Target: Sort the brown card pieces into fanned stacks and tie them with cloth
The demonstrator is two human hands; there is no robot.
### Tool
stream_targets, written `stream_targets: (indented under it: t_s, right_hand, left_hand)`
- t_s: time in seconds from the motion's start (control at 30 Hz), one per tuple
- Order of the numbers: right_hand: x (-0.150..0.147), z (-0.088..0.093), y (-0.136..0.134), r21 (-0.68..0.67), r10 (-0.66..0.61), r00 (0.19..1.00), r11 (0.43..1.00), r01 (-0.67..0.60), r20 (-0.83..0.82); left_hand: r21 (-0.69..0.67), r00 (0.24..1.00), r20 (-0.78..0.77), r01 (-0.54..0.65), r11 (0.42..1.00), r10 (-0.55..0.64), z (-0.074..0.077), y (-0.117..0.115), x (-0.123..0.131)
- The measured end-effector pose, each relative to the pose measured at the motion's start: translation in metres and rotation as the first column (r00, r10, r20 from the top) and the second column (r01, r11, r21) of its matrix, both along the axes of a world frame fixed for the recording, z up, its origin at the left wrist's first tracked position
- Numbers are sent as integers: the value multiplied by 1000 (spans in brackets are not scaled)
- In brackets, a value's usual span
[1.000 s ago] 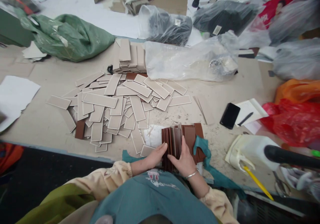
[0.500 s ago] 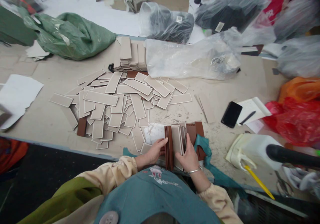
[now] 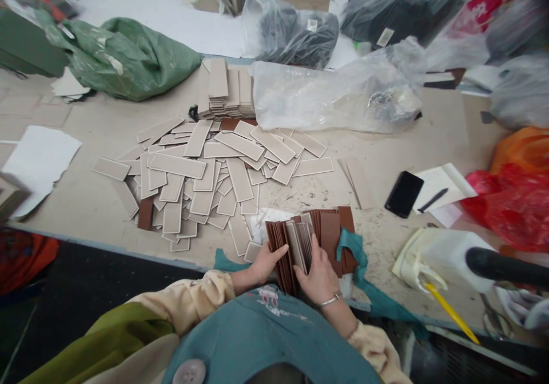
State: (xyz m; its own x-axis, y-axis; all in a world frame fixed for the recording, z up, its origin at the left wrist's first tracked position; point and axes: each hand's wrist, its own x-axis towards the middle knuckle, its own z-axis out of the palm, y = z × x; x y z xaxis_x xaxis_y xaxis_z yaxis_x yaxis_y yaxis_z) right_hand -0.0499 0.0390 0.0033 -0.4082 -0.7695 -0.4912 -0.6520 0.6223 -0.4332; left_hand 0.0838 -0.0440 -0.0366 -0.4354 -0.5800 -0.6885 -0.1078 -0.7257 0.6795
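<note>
My left hand (image 3: 263, 264) presses its thumb against a fanned stack of brown rectangular strips (image 3: 281, 252) at the table's front edge. Next to these stand pale beige strips (image 3: 298, 240) with light edges, gripped by my right hand (image 3: 319, 272), whose fingers lie along their right side. More brown strips (image 3: 330, 232) lean just beyond my right hand. To the left spreads a loose pile of flat beige strips (image 3: 206, 172), with a few brown ones among them. The lower ends of the held strips are partly hidden by my hands.
Behind the pile stands a neat beige stack (image 3: 227, 86) beside a clear plastic bag (image 3: 317, 98). A green bag (image 3: 128, 58) lies back left. On the right are a phone (image 3: 404, 194), a pen (image 3: 433, 200), a white jug (image 3: 446, 252) and a yellow-handled tool (image 3: 452, 312). Teal cloth (image 3: 362, 269) hangs over the front edge.
The strips in my hands have fanned apart, with more brown ones showing on both sides. The beige ones have turned more edge-on. The view has shifted slightly.
</note>
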Motion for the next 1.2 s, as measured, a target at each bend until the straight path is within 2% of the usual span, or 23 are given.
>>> stream_targets:
  t_s: [0.07, 0.1, 0.17, 0.2, 0.27, 0.37, 0.43, 0.5, 0.53, 0.6, 0.67, 0.7, 0.73, 0.77, 0.8, 0.87, 0.93, 0.97, 1.03, 1.1, 1.2]
  right_hand:
    - [3, -1, 1, -36, 37, 999, 999, -37, -15]
    - [3, -2, 1, -52, 55, 998, 997, -56, -22]
    - [3, -1, 2, -59, 88, 995, 994, -92, -54]
    - [3, -1, 3, -55, 102, 992, 993, -106, -80]
    - [5, 0, 3, -47, 117, 982, 991, -125, -146]
    - [12, 4, 2, -34, 149, 956, 986, -162, -252]
    - [19, 6, -1, -23, 200, 937, 976, -215, -288]
    - [27, 8, -5, -16, 248, 928, 965, -263, -278]
    - [30, 8, -6, -15, 258, 930, 962, -271, -263]
    - [34, 8, -9, -12, 239, 943, 969, -249, -233]
    - [32, 6, -10, -18, 202, 959, 978, -210, -200]
    - [30, 4, -9, -32, 186, 966, 980, -194, -178]
    - [27, 3, -8, -58, 169, 974, 982, -180, -152]
    - [22, 0, -6, -96, 151, 981, 982, -163, -122]
    - [17, -3, -4, -141, 132, 987, 979, -144, -89]
    - [5, -10, 0, -232, 100, 995, 967, -102, -23]
    - [-8, -19, 3, -290, 53, 998, 956, -45, 22]
    - [-14, -24, 3, -296, 37, 999, 955, -24, 38]
    - [-23, -30, 2, -276, 49, 997, 961, -29, 65]
    - [-24, -30, 1, -242, 106, 991, 967, -82, 87]
    - [-16, -23, 1, -233, 162, 984, 962, -141, 76]
  left_hand:
    - [-160, 978, 138, 178, 971, -157, -5, -4, 6]
    - [-226, 945, 228, 285, 932, -234, -6, -7, 8]
    - [-290, 859, 393, 454, 843, -328, -9, -12, 13]
    - [-297, 827, 443, 499, 814, -346, -9, -14, 16]
    - [-314, 829, 450, 496, 810, -333, -12, -17, 20]
    - [-384, 906, 341, 377, 843, -250, -14, -17, 24]
    - [-410, 927, 294, 342, 846, -232, -12, -15, 26]
    - [-379, 903, 307, 406, 832, -301, -8, -15, 29]
    - [-349, 867, 348, 472, 809, -356, -5, -16, 32]
    - [-250, 719, 496, 656, 712, -488, 2, -21, 37]
    - [-122, 474, 653, 836, 535, -591, 11, -29, 43]
    - [-76, 356, 714, 895, 439, -602, 16, -34, 45]
    - [-63, 275, 763, 932, 357, -585, 21, -40, 46]
    - [-95, 249, 803, 950, 296, -541, 26, -45, 44]
    - [-176, 280, 827, 952, 249, -487, 32, -50, 41]
    - [-422, 447, 790, 893, 157, -420, 42, -56, 27]
    - [-647, 590, 663, 762, 45, -460, 51, -59, 4]
    - [-717, 622, 605, 697, 1, -497, 55, -58, -9]
    - [-779, 626, 542, 625, -55, -560, 58, -57, -38]
    - [-780, 589, 539, 618, -94, -602, 57, -54, -61]
    - [-717, 455, 601, 670, -192, -658, 48, -51, -75]
